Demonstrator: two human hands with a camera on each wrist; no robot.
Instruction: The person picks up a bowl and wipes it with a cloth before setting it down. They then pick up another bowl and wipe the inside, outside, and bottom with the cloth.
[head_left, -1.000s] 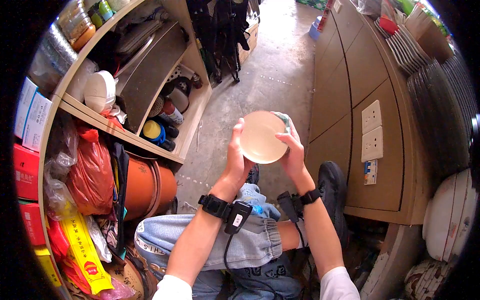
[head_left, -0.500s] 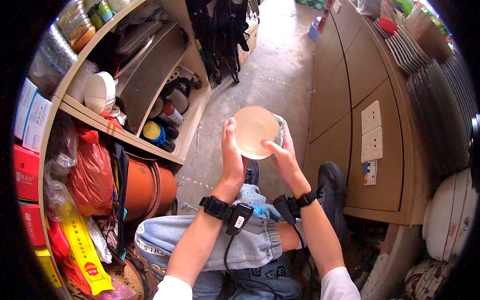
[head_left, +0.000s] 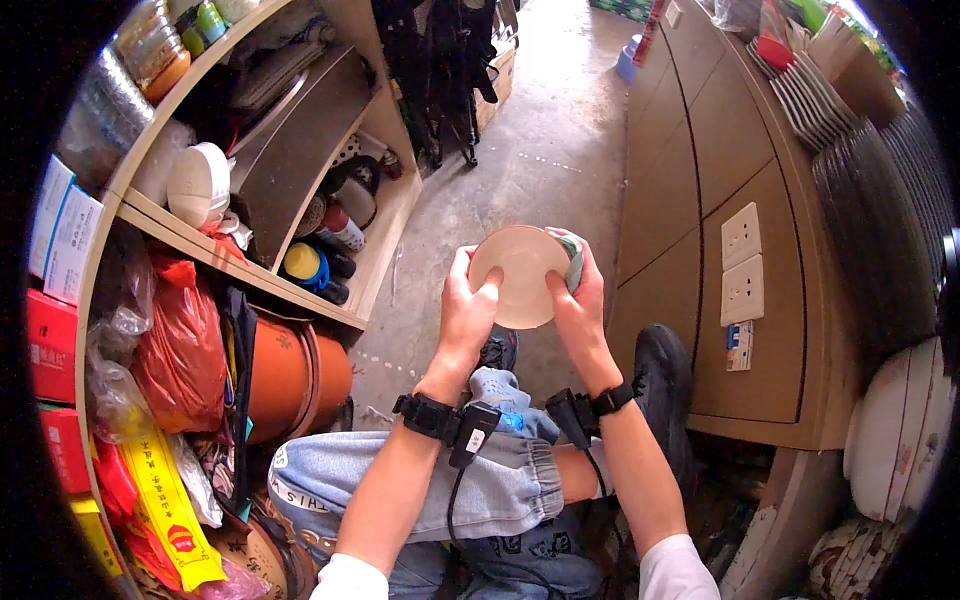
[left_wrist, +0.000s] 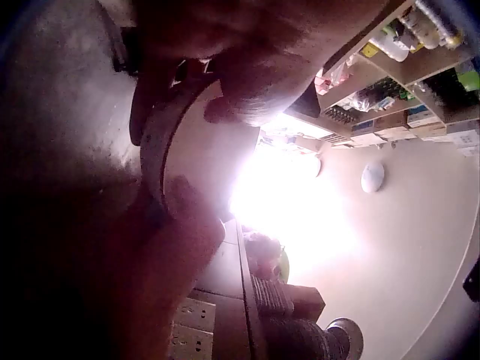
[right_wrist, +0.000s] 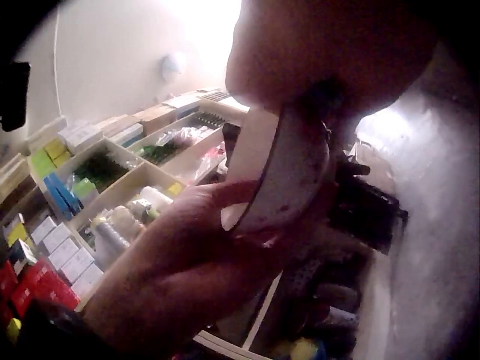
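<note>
Both hands hold a round, cream-coloured bowl above the floor, its inside turned toward the head camera. The left hand grips its left side with the thumb over the inner face. On the right side the right hand grips it, thumb inside too, with a greenish cloth between fingers and bowl. In the right wrist view the outer wall of the bowl looks greyish with faint marks. The fingers behind the bowl are mostly hidden.
A wooden shelf with bottles and bags stands left, beside an orange pot. A brown cabinet with sockets is at right, stacked dark plates above it. Below are the person's legs and black shoe.
The left thumb has moved from the rim onto the bowl's inner face. The bowl has shifted slightly right and down since half a second ago, and the right hand has moved a little with it.
</note>
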